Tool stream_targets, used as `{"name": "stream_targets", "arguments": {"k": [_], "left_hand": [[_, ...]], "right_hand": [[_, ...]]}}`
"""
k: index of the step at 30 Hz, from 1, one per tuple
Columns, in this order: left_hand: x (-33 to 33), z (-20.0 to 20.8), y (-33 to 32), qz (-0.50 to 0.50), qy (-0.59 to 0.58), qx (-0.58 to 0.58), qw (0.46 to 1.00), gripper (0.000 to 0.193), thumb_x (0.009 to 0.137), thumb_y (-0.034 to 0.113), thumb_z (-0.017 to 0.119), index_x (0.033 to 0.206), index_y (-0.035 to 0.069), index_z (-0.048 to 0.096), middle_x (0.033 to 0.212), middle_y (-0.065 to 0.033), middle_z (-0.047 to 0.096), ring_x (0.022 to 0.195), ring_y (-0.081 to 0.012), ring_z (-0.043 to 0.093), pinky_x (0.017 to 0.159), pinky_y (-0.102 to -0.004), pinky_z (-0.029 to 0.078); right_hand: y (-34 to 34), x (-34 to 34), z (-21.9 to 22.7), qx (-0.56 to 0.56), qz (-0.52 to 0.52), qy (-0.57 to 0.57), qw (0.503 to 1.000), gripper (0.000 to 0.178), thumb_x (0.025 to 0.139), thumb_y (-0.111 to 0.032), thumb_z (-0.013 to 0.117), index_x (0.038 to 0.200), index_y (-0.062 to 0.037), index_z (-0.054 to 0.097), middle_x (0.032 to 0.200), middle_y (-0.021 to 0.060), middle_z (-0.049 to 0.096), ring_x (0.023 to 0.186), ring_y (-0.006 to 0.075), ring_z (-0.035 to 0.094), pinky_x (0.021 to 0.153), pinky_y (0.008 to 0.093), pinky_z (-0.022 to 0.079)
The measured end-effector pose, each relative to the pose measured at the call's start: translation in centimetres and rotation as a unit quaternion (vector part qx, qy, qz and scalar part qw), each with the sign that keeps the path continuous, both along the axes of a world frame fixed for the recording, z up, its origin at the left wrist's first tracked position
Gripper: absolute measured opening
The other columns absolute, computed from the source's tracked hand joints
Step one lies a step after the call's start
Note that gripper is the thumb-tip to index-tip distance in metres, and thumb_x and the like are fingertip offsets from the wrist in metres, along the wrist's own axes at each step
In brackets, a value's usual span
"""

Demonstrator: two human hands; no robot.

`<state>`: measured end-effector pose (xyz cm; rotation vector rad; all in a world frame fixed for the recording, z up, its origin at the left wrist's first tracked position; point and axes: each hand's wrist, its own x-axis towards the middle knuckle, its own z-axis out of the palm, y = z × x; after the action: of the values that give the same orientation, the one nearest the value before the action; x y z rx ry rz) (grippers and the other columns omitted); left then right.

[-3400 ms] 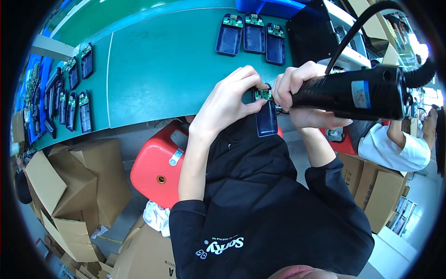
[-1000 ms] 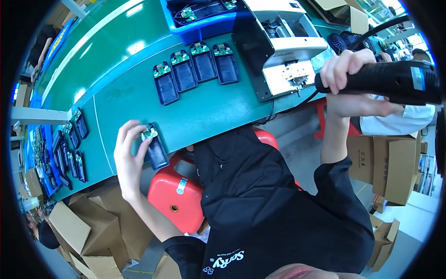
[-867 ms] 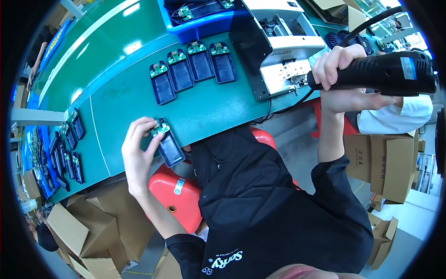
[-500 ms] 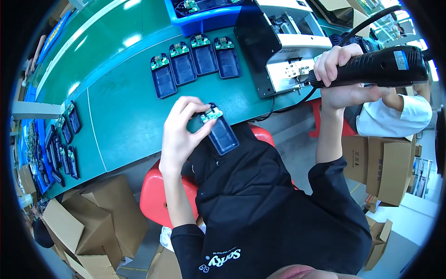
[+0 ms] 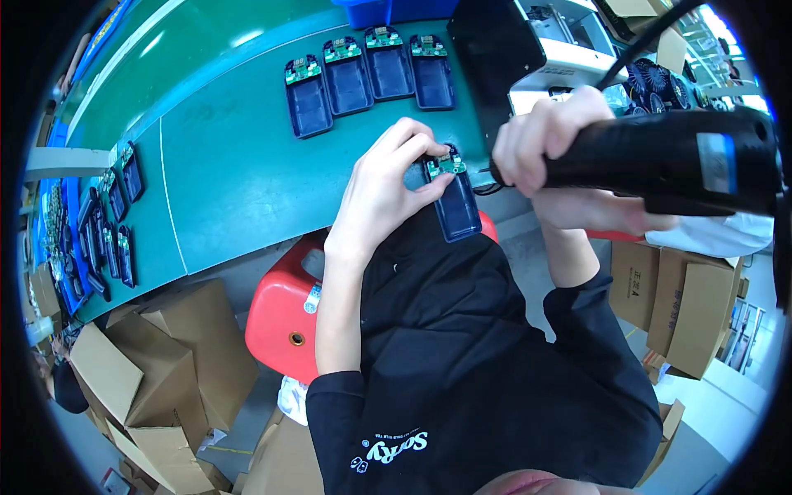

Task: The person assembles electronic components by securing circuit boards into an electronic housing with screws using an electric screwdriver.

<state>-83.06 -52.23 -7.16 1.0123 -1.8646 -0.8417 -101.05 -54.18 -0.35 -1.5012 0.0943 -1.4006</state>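
Observation:
My left hand (image 5: 381,183) pinches a dark blue plastic housing (image 5: 459,209) by its top end, thumb and fingers around the green circuit board (image 5: 446,165) there. The housing is held tilted just off the table's front edge, above my lap. My right hand (image 5: 551,144) is wrapped round a thick black electric screwdriver (image 5: 652,157), which lies almost level. Its front end points left at the board end of the housing, with a small gap between; the hand is blurred and the bit is hard to make out.
Several similar housings (image 5: 350,82) with boards lie in a row on the green table (image 5: 231,181). Behind them is a blue bin (image 5: 367,11); a black-and-white machine (image 5: 528,78) stands at the right. More housings (image 5: 115,239) lie far left. Cardboard boxes (image 5: 169,363) and a red stool (image 5: 280,330) are below.
The left hand has carried the housing right and slightly up. The electric screwdriver has come away from the machine, down and left toward the housing. The view has shifted a little.

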Motion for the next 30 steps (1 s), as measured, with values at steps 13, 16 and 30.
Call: {"name": "stream_targets", "arguments": {"k": [13, 16, 30], "left_hand": [[-0.1, 0.0, 0.1, 0.001, 0.007, 0.007, 1.0, 0.029, 0.069, 0.001, 0.077, 0.091, 0.003, 0.058, 0.094, -0.0067, 0.056, 0.089, -0.0261, 0.061, 0.077, -0.0344, 0.051], [-0.2, 0.1, 0.1, -0.005, 0.008, 0.019, 1.0, 0.029, 0.069, 0.001, 0.076, 0.091, 0.003, 0.058, 0.094, -0.007, 0.056, 0.089, -0.0265, 0.061, 0.077, -0.0346, 0.051], [-0.1, 0.1, 0.2, -0.003, 0.017, 0.019, 1.0, 0.029, 0.069, 0.0, 0.076, 0.091, 0.002, 0.058, 0.093, -0.0075, 0.056, 0.089, -0.0268, 0.061, 0.077, -0.0349, 0.051]], "right_hand": [[-0.9, 1.2, -2.9, -0.018, -0.005, 0.024, 1.0, 0.109, 0.053, -0.104, 0.026, 0.089, -0.0029, 0.048, 0.062, 0.0057, 0.053, 0.05, 0.0124, 0.054, 0.046, 0.0205, 0.045], [-0.7, 1.3, -2.9, -0.005, -0.007, 0.024, 1.0, 0.109, 0.054, -0.103, 0.026, 0.089, -0.0029, 0.048, 0.062, 0.0056, 0.053, 0.051, 0.0123, 0.054, 0.046, 0.0207, 0.045], [-0.8, 1.4, -2.6, -0.013, -0.001, 0.038, 0.999, 0.108, 0.053, -0.104, 0.028, 0.089, -0.0038, 0.048, 0.061, 0.0053, 0.053, 0.051, 0.0124, 0.054, 0.047, 0.0218, 0.046]]}}
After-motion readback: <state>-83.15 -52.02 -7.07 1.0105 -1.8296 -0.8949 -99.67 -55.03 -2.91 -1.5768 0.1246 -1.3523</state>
